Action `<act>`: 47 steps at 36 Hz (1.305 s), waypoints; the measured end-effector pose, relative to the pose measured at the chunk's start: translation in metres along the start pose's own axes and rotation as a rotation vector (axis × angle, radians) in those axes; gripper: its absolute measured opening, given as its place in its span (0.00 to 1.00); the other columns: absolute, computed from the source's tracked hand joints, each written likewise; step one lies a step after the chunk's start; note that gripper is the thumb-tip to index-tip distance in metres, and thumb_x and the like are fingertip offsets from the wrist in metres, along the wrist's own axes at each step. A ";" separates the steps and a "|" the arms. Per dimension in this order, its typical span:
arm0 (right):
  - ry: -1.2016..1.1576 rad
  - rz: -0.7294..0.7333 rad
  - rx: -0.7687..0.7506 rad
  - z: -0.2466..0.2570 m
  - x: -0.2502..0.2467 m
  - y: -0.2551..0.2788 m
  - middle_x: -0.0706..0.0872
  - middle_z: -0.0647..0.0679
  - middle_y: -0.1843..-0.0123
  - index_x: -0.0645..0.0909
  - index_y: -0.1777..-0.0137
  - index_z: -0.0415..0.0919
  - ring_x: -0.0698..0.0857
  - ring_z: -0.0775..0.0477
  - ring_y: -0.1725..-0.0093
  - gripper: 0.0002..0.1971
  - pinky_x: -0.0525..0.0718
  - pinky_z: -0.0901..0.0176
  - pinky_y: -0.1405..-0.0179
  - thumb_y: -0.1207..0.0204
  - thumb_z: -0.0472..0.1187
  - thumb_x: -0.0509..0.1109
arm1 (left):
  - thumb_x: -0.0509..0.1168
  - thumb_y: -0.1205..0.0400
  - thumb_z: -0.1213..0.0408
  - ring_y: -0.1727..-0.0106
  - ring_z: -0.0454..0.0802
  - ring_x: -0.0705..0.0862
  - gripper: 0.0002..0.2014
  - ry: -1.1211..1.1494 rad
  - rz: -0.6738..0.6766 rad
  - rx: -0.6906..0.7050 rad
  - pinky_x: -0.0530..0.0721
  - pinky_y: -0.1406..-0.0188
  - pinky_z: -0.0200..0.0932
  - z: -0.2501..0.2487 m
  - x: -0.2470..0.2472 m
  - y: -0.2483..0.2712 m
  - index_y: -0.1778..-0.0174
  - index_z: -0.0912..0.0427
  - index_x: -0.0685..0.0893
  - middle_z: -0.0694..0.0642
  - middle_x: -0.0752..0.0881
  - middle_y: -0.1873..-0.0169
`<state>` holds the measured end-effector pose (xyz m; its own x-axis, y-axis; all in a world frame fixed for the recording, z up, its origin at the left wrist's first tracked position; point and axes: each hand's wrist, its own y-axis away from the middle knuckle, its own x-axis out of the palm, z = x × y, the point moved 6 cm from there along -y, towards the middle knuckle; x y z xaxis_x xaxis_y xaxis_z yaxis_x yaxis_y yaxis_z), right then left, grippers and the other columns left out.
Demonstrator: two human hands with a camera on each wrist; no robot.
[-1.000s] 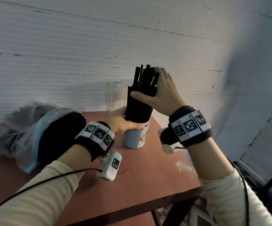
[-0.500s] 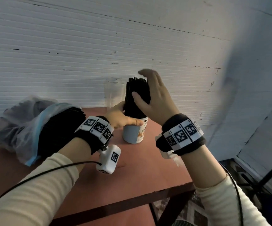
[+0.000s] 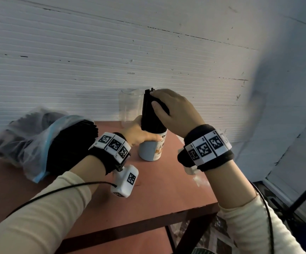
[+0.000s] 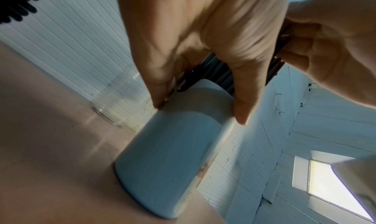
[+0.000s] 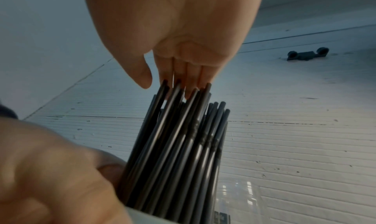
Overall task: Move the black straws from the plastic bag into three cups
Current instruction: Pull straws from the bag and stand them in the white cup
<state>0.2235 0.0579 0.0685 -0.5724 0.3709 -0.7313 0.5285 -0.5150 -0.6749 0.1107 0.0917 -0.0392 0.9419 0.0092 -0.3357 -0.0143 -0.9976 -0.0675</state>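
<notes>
A: White ribbed wall [image 3: 111,52] behind, a reddish table [image 3: 166,189] in front. Where are the straws [image 3: 151,114]?

B: One bundle stands upright in the grey cup [image 3: 149,149] near the table's middle. More lie in the bag [image 3: 29,136] at about nine o'clock from that cup (its mouth faces the cup). A clear cup [image 3: 128,107] stands at eleven o'clock, just behind, with no straws seen in it. A third cup isn't in view.

A: And the hands?

B: The left hand [image 3: 139,132] is wrapped round the grey cup's upper wall, thumb in front, gripping it. The right hand [image 3: 174,112] lies over the straw tops with fingers fairly straight and together, thumb against the bundle's side; it presses rather than clasps.

A: How will the straws handle?

B: Probably very light, smooth and slippery against each other, so a loose bundle would fan out or slide apart. They look stiff lengthwise but would kink if squeezed hard. Best taken as a bunch round the middle, then tapped level from above. The cup likely tips easily with such a tall load, hence the steadying grip.
</notes>
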 end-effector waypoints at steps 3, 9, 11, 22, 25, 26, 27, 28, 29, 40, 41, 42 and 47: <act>-0.031 -0.005 0.001 0.002 -0.004 -0.003 0.82 0.46 0.32 0.78 0.30 0.39 0.80 0.46 0.35 0.18 0.76 0.59 0.36 0.17 0.44 0.60 | 0.85 0.38 0.62 0.31 0.51 0.79 0.48 0.002 0.039 -0.015 0.81 0.35 0.45 -0.001 0.002 0.004 0.24 0.61 0.68 0.53 0.80 0.33; -0.166 -0.142 -0.021 0.018 -0.015 -0.005 0.81 0.47 0.32 0.79 0.31 0.38 0.80 0.49 0.33 0.18 0.73 0.64 0.34 0.19 0.41 0.63 | 0.80 0.29 0.63 0.20 0.50 0.67 0.50 -0.108 -0.094 -0.016 0.68 0.26 0.42 -0.001 -0.029 0.026 0.16 0.55 0.56 0.55 0.67 0.21; -0.227 -0.172 -0.029 0.027 -0.013 -0.005 0.82 0.47 0.35 0.80 0.32 0.38 0.81 0.49 0.36 0.18 0.76 0.59 0.34 0.20 0.41 0.64 | 0.77 0.26 0.62 0.26 0.48 0.74 0.38 -0.192 -0.195 0.070 0.71 0.34 0.38 -0.009 -0.054 0.041 0.21 0.51 0.68 0.52 0.76 0.28; -0.335 0.165 -0.001 0.088 0.074 -0.016 0.84 0.45 0.50 0.83 0.45 0.37 0.82 0.49 0.52 0.10 0.81 0.55 0.47 0.21 0.40 0.67 | 0.67 0.22 0.71 0.54 0.39 0.85 0.11 -0.410 -0.514 0.242 0.78 0.56 0.33 -0.026 -0.177 0.131 0.53 0.48 0.85 0.43 0.87 0.54; -0.313 0.301 -0.015 0.108 0.105 -0.018 0.85 0.43 0.49 0.84 0.44 0.36 0.82 0.45 0.50 0.11 0.81 0.52 0.45 0.21 0.41 0.68 | 0.71 0.24 0.69 0.51 0.46 0.86 0.10 -0.500 -0.492 0.165 0.80 0.50 0.40 -0.008 -0.198 0.140 0.52 0.50 0.86 0.48 0.87 0.52; -0.309 0.347 -0.022 0.115 0.113 -0.018 0.85 0.43 0.47 0.84 0.43 0.37 0.82 0.45 0.48 0.12 0.80 0.53 0.44 0.21 0.42 0.67 | 0.73 0.24 0.68 0.49 0.49 0.86 0.10 -0.525 -0.464 0.130 0.79 0.49 0.41 -0.001 -0.202 0.140 0.52 0.50 0.86 0.49 0.87 0.51; -0.300 0.393 -0.034 0.122 0.120 -0.019 0.86 0.43 0.44 0.83 0.41 0.38 0.82 0.45 0.46 0.13 0.79 0.55 0.43 0.20 0.44 0.67 | 0.75 0.25 0.67 0.46 0.51 0.85 0.11 -0.546 -0.426 0.104 0.78 0.47 0.42 0.006 -0.205 0.139 0.50 0.50 0.86 0.50 0.87 0.49; -0.287 0.437 -0.051 0.130 0.127 -0.020 0.85 0.43 0.42 0.83 0.39 0.38 0.82 0.45 0.44 0.14 0.78 0.57 0.43 0.20 0.44 0.67 | 0.76 0.25 0.66 0.43 0.52 0.84 0.12 -0.565 -0.383 0.086 0.76 0.46 0.42 0.013 -0.207 0.138 0.48 0.51 0.86 0.52 0.86 0.46; -0.273 0.476 -0.073 0.136 0.133 -0.020 0.85 0.43 0.41 0.83 0.38 0.38 0.82 0.44 0.42 0.15 0.77 0.57 0.43 0.20 0.45 0.67 | 0.77 0.25 0.65 0.39 0.52 0.83 0.15 -0.590 -0.339 0.067 0.75 0.44 0.42 0.018 -0.207 0.137 0.45 0.51 0.85 0.53 0.85 0.42; -0.102 0.687 -0.064 0.166 0.177 -0.018 0.74 0.39 0.36 0.72 0.28 0.42 0.77 0.37 0.38 0.25 0.74 0.53 0.43 0.23 0.48 0.71 | 0.66 0.19 0.70 0.38 0.57 0.82 0.22 -0.769 -0.226 -0.088 0.79 0.47 0.43 0.044 -0.206 0.137 0.30 0.47 0.79 0.58 0.82 0.32; -0.091 0.681 -0.067 0.167 0.177 -0.019 0.74 0.39 0.36 0.72 0.28 0.41 0.77 0.37 0.37 0.26 0.75 0.52 0.43 0.23 0.48 0.71 | 0.66 0.19 0.70 0.38 0.57 0.82 0.23 -0.772 -0.227 -0.096 0.80 0.47 0.44 0.045 -0.209 0.137 0.30 0.45 0.79 0.58 0.81 0.32; -0.083 0.681 -0.073 0.168 0.177 -0.019 0.75 0.39 0.36 0.71 0.28 0.41 0.78 0.36 0.38 0.25 0.76 0.51 0.43 0.23 0.47 0.71 | 0.67 0.20 0.71 0.38 0.56 0.82 0.24 -0.771 -0.228 -0.109 0.81 0.47 0.44 0.044 -0.212 0.136 0.31 0.45 0.79 0.57 0.81 0.31; -0.117 0.696 -0.099 0.172 0.181 -0.018 0.74 0.38 0.38 0.67 0.24 0.48 0.78 0.33 0.40 0.28 0.78 0.46 0.44 0.23 0.40 0.69 | 0.68 0.23 0.75 0.35 0.51 0.81 0.24 -0.718 -0.288 -0.103 0.77 0.45 0.40 0.041 -0.225 0.135 0.36 0.43 0.83 0.55 0.82 0.35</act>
<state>0.0023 0.0010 -0.0347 -0.1418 -0.1065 -0.9842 0.8472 -0.5273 -0.0650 -0.1166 -0.0427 -0.0116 0.4556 0.2754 -0.8465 0.2622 -0.9503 -0.1680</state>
